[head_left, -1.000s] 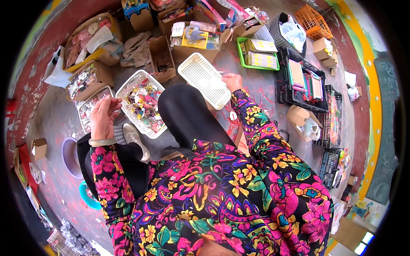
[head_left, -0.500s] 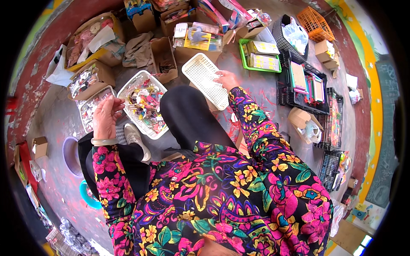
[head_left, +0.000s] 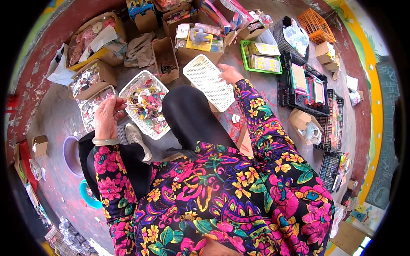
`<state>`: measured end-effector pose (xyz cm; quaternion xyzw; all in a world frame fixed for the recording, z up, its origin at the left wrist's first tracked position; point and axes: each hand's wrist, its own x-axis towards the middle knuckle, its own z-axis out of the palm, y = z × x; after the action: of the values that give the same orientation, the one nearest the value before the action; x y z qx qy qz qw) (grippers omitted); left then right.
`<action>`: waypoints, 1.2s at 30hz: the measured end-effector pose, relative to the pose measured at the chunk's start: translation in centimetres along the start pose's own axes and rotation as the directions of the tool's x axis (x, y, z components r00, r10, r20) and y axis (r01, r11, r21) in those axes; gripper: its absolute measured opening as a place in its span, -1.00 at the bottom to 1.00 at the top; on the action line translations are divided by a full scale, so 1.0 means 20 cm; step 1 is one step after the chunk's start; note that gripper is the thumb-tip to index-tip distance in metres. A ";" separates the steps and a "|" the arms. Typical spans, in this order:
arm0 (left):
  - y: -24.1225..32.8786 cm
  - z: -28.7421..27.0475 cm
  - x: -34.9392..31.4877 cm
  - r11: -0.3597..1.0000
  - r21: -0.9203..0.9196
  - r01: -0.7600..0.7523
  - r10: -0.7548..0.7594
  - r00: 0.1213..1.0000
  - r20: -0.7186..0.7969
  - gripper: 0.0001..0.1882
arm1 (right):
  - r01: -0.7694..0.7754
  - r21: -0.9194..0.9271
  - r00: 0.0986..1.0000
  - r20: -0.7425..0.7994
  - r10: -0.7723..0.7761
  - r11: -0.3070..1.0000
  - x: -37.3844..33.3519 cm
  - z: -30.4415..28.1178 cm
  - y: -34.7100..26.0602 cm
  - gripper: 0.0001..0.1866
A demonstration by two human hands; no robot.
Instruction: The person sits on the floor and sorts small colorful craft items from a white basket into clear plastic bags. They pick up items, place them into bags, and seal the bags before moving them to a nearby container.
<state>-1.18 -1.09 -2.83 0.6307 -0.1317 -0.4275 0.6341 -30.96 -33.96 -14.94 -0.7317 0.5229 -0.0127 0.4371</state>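
My left hand (head_left: 107,119), wearing a pale bangle, hovers beside a white basket (head_left: 160,135) heaped with small colourful items. Its thumb and fingers are pinched together; anything between them is too small to make out. A white perforated tray (head_left: 197,70), with hardly anything visible in it, rests slantwise beyond my black-clad knee (head_left: 188,111). My right hand (head_left: 231,74) is over the tray's right rim, fingers stretched out and apart, with no object visible in them. Another white basket (head_left: 87,121) of small packed pieces lies partly behind my left hand.
Cardboard boxes (head_left: 166,59) of goods line the far side. A green tray (head_left: 262,70) of yellow packs and black crates (head_left: 294,100) stand to the right. A purple basin (head_left: 70,158) and a turquoise ring-shaped rim (head_left: 87,196) are at left. Red scraps litter the floor.
My right hand has shifted slightly up and to the right, from inside the white tray toward its rim. My left hand stays pinched in nearly the same place.
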 end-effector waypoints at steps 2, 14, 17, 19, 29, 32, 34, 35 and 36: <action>-0.01 -0.01 0.00 1.000 0.002 -0.003 0.003 1.000 0.002 -0.79 | 0.013 -0.037 1.000 0.025 -0.012 0.999 0.01 -0.04 0.01 -0.47; -0.02 -0.03 0.04 0.996 -0.043 -0.084 0.088 0.992 0.086 -0.85 | 0.532 0.351 0.826 -0.017 -0.563 0.770 -0.18 -0.13 -0.73 -0.84; 0.06 0.06 -0.03 0.983 -0.028 -0.180 0.180 0.984 0.008 -0.70 | 0.626 0.385 0.669 0.181 -0.720 0.678 -0.26 0.08 -1.09 -0.81; 0.06 0.06 -0.04 0.969 -0.057 -0.241 0.241 0.970 -0.004 -0.54 | 0.775 0.249 0.499 0.324 -0.804 0.581 -0.37 0.22 -1.28 -0.82; 0.07 -0.08 -0.04 0.984 -0.173 -0.045 0.061 0.994 0.087 -0.85 | 0.700 0.402 0.417 0.441 -0.795 0.590 -0.47 0.58 -1.53 -0.72; 0.07 -0.08 -0.04 0.952 -0.297 -0.067 0.081 0.996 0.037 -0.85 | 0.305 0.562 0.569 0.540 -0.620 0.769 -0.44 0.53 -1.43 -0.69; 0.06 -0.09 -0.03 0.946 -0.315 -0.078 0.091 0.996 0.027 -0.85 | 0.249 0.529 0.584 0.586 -0.561 0.812 -0.42 0.52 -1.41 -0.74; 0.06 -0.10 -0.03 0.943 -0.320 -0.086 0.097 0.995 0.019 -0.85 | 0.272 0.539 0.577 0.572 -0.583 0.797 -0.42 0.53 -1.41 -0.76; 0.06 -0.10 -0.03 0.941 -0.326 -0.089 0.099 0.995 0.015 -0.86 | 0.292 0.548 0.574 0.556 -0.601 0.784 -0.42 0.53 -1.40 -0.78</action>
<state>0.31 0.46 -1.90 0.5039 -0.0992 -0.4224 0.7469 -8.62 -18.86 0.57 -0.6833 0.0927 0.0499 0.7225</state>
